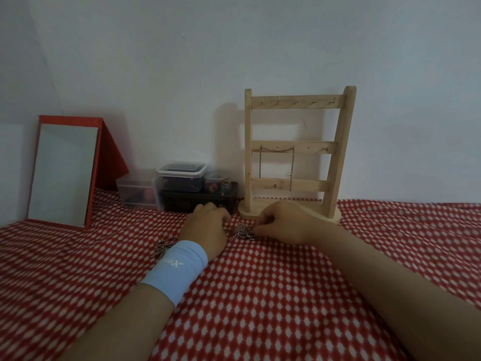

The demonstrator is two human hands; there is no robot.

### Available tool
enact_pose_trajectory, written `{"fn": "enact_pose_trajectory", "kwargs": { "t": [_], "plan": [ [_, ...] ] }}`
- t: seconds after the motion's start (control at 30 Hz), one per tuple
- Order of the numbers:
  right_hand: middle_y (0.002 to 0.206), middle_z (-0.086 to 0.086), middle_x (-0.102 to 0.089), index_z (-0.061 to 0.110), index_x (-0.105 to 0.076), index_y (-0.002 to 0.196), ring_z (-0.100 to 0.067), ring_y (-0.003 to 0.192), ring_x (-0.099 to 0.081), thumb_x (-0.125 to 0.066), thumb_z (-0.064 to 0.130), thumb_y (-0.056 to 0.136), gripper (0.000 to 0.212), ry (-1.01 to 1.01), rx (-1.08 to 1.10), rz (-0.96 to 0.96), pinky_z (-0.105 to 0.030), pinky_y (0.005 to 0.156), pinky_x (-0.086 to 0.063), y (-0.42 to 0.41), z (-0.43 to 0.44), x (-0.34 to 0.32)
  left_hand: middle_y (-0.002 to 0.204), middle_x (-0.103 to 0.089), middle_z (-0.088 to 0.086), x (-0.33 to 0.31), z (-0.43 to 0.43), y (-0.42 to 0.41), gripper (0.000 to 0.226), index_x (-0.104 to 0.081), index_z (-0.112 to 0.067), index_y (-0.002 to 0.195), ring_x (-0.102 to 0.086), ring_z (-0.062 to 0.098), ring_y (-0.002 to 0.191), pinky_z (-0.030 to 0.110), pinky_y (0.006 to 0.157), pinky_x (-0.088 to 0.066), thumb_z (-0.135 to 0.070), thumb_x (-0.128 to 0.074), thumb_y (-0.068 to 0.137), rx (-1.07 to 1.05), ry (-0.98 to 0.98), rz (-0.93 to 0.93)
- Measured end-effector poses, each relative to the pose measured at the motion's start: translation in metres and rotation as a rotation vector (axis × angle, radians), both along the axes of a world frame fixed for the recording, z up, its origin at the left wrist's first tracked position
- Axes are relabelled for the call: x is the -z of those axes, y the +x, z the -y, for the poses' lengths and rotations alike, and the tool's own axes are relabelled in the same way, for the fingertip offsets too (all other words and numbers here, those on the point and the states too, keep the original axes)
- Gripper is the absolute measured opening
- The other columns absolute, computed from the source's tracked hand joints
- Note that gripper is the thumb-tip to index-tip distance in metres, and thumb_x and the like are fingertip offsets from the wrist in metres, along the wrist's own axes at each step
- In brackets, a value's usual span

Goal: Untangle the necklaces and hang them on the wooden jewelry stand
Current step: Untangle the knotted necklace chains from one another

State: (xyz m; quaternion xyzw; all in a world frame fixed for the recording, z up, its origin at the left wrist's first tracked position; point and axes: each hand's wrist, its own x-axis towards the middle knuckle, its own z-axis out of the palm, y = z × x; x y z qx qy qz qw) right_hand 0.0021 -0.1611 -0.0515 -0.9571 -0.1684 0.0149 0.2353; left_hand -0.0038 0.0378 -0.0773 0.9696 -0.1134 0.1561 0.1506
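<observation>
A red-framed mirror (62, 173) is standing at 9 o'clock on the red-and-white cloth (260, 295). The left hand (205, 227) is resting palm-down, grip undeterminable. The right hand (283, 222) is pinching the tangled necklaces (242, 231) at 7 o'clock of the wooden jewelry stand (296, 152), which is standing against the pale wall (260, 48).

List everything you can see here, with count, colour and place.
wooden jewelry stand: one, pale wood, by the wall, right of centre
hung chain: one, silver, on middle-rail hooks
tangled necklaces: one clump, silver, on cloth between the hands
second chain clump: one, silvery, by the left wrist
mirror: one, red frame, leaning far left
plastic boxes: several, clear and dark, left of the stand
cloth: one, red with white dots, covering the surface
wristband: one, light blue, left wrist
left hand: one, resting beside the tangle
right hand: one, pinching the tangle
</observation>
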Motion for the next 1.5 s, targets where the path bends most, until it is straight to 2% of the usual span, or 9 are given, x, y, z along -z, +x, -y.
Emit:
{"fn": "enact_pose_trajectory", "kwargs": {
  "t": [0.2, 0.5, 0.67, 0.87, 1.03, 1.13, 1.2, 1.4, 1.5],
  "plan": [
    [0.109, 0.010, -0.074, 0.027, -0.078, 0.113, -0.004, 0.097, -0.064, -0.068, 0.030, 0.095, 0.020, 0.000, -0.018, 0.056, -0.028, 0.094, -0.053, 0.002, -0.008, 0.010, 0.100, -0.063, -0.004, 0.001, 0.009, 0.000, 0.026, -0.070, -0.025, 0.094, -0.058, 0.014, 0.095, 0.036, 0.088, -0.051, -0.047, -0.057, 0.088, 0.058, -0.049, -0.138],
    [0.094, 0.017, -0.073, 0.026, -0.077, 0.108, 0.008, 0.083, -0.065, -0.074, 0.033, 0.091, 0.018, 0.331, -0.034, 0.001, -0.006, 0.070, -0.045, -0.002, -0.010, 0.004, 0.084, -0.073, -0.014, 0.001, 0.009, -0.007, 0.015, -0.075, -0.033, 0.082, -0.066, 0.001, 0.084, 0.018, 0.079, -0.050, -0.025, -0.065, 0.091, 0.182, -0.718, -0.146],
    [0.092, 0.006, -0.080, 0.019, -0.081, 0.095, -0.005, 0.088, -0.073, -0.074, 0.026, 0.092, 0.010, 0.537, 0.037, -0.116, -0.020, 0.083, -0.054, -0.004, -0.005, 0.000, 0.090, -0.075, -0.004, 0.003, 0.010, -0.004, 0.012, -0.075, -0.018, 0.094, -0.070, 0.010, 0.088, 0.028, 0.085, -0.055, -0.021, -0.064, 0.091, 0.151, -0.899, -0.172],
    [0.071, 0.006, -0.061, 0.018, -0.062, 0.075, -0.005, 0.064, -0.055, -0.046, 0.038, 0.106, 0.040, 0.403, 0.073, -0.074, -0.020, 0.061, -0.041, -0.011, -0.014, -0.003, 0.095, -0.070, -0.002, 0.005, 0.019, -0.007, 0.017, -0.069, -0.017, 0.097, -0.064, 0.010, 0.091, 0.022, 0.078, -0.049, -0.025, -0.054, 0.098, 0.184, -0.814, -0.196],
    [0.060, 0.004, -0.048, 0.017, -0.046, 0.062, -0.008, 0.057, -0.046, -0.040, 0.049, 0.106, 0.055, 0.326, 0.058, -0.061, -0.024, 0.061, -0.040, -0.012, -0.013, -0.006, 0.099, -0.072, 0.008, -0.003, 0.021, -0.011, 0.020, -0.072, -0.011, 0.094, -0.067, 0.021, 0.096, 0.030, 0.083, -0.051, -0.020, -0.054, 0.095, 0.137, -1.164, -0.373],
    [0.062, 0.011, -0.053, 0.027, -0.057, 0.069, -0.004, 0.061, -0.049, -0.042, 0.054, 0.103, 0.046, 0.417, 0.103, -0.089, -0.017, 0.062, -0.040, -0.014, -0.012, -0.006, 0.092, -0.073, 0.005, -0.003, 0.022, -0.013, 0.019, -0.072, -0.015, 0.087, -0.068, 0.019, 0.091, 0.030, 0.080, -0.050, -0.020, -0.055, 0.094, 0.153, -1.164, -0.396],
    [0.084, 0.012, -0.062, 0.030, -0.067, 0.096, -0.003, 0.080, -0.056, -0.042, 0.057, 0.103, 0.037, 0.515, 0.140, -0.132, -0.020, 0.077, -0.040, -0.015, -0.012, -0.007, 0.085, -0.073, 0.002, -0.003, 0.022, -0.015, 0.017, -0.072, -0.016, 0.084, -0.068, 0.015, 0.084, 0.028, 0.077, -0.051, -0.018, -0.058, 0.093, 0.192, -1.120, -0.406],
    [0.124, -0.004, -0.068, 0.014, -0.064, 0.130, -0.020, 0.111, -0.063, -0.042, 0.061, 0.101, 0.060, 0.549, 0.208, -0.212, -0.036, 0.103, -0.048, -0.011, -0.011, -0.005, 0.075, -0.067, -0.001, -0.002, 0.021, -0.016, 0.008, -0.063, -0.014, 0.085, -0.064, 0.013, 0.074, 0.019, 0.064, -0.050, -0.007, -0.065, 0.087, 0.211, -1.052, -0.349],
    [0.110, 0.002, -0.068, 0.017, -0.064, 0.124, -0.013, 0.091, -0.065, -0.060, 0.051, 0.097, 0.043, 0.503, 0.159, -0.175, -0.031, 0.079, -0.055, -0.010, -0.008, -0.002, 0.088, -0.067, 0.002, -0.001, 0.020, -0.016, 0.016, -0.058, -0.018, 0.095, -0.066, 0.011, 0.079, 0.015, 0.061, -0.050, -0.005, -0.064, 0.088, 0.200, -1.072, -0.281]
  ]
}}
